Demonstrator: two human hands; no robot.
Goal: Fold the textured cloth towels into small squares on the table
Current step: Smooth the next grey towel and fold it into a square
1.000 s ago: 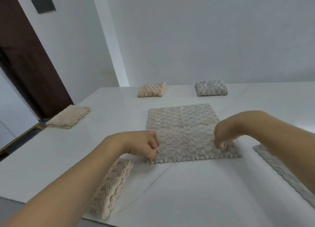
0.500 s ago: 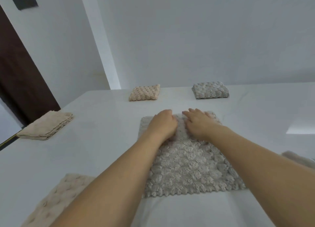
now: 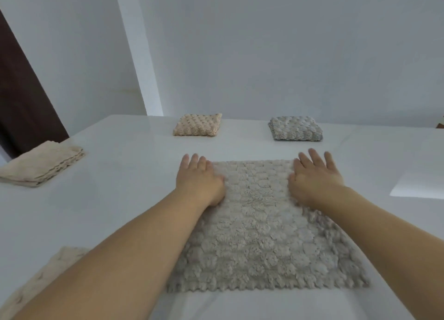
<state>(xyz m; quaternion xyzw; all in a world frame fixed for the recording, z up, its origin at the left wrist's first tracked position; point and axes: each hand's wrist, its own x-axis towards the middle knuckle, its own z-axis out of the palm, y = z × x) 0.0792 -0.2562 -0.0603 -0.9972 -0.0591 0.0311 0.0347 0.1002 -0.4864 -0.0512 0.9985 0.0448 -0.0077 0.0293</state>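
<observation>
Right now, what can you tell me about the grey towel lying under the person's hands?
The grey towel is a thick, bumpy cloth, pale grey-beige, with a scalloped near edge. It lies flat on the white table, roughly square in outline, in front of the person. The left hand presses on its far left corner and the right hand on its far right corner, fingers straight and reaching past the far edge. Whether it is already doubled over cannot be told.
</observation>
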